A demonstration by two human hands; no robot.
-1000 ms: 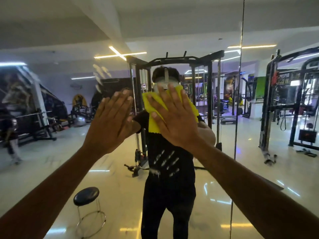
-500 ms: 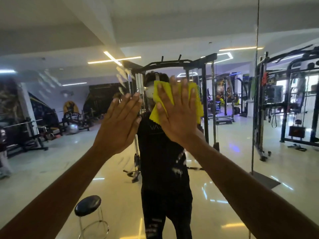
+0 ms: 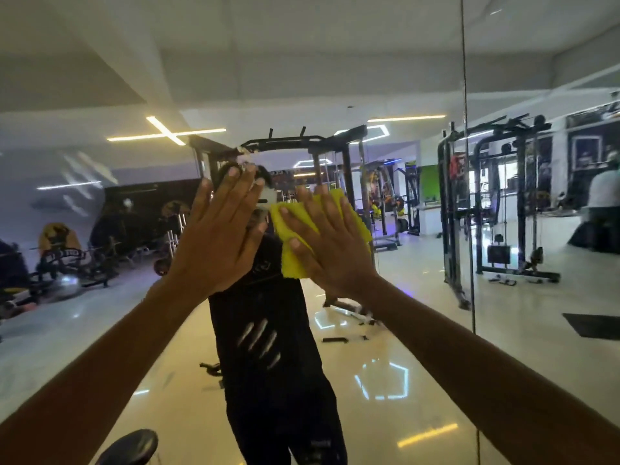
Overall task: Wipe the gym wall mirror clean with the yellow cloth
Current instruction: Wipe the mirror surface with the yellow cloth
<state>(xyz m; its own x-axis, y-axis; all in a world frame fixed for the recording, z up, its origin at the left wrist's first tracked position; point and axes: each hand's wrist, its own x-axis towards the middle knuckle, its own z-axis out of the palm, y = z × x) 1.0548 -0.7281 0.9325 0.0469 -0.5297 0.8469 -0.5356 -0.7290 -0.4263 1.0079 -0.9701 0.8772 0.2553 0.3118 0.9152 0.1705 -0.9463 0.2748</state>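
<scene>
With my right hand (image 3: 332,243) flat on the yellow cloth (image 3: 295,260) and my left hand (image 3: 218,243) spread bare against the mirror (image 3: 419,347), finger smears (image 3: 260,344) remain lower down.

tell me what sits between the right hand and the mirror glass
The yellow cloth, pressed flat under the right hand against the mirror, as the head view shows.
</scene>
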